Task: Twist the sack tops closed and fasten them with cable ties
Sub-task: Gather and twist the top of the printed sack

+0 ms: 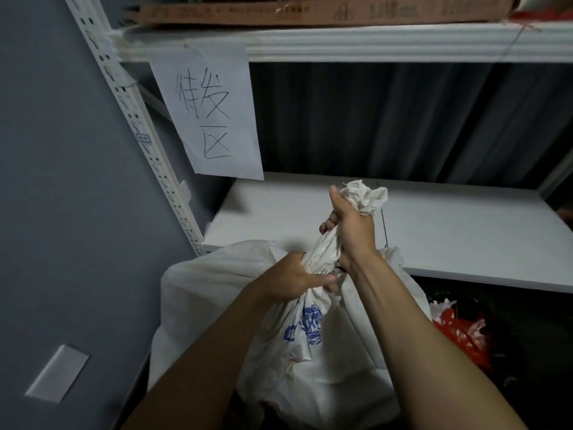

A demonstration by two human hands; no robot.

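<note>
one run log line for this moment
step: twisting sack top | right hand: grips neck high | left hand: grips neck base | sack: gathered | tie: not fastened

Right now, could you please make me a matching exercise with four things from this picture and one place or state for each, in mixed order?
Things:
1. right hand
2. left hand
3. paper sign
4. cardboard box

Places or states:
a. lies on the top shelf
b. hangs from the shelf edge
c. closed around the twisted sack neck, upper grip
d. closed around the sack neck, lower grip

Pairs: 1-c, 2-d, 3-b, 4-a
</note>
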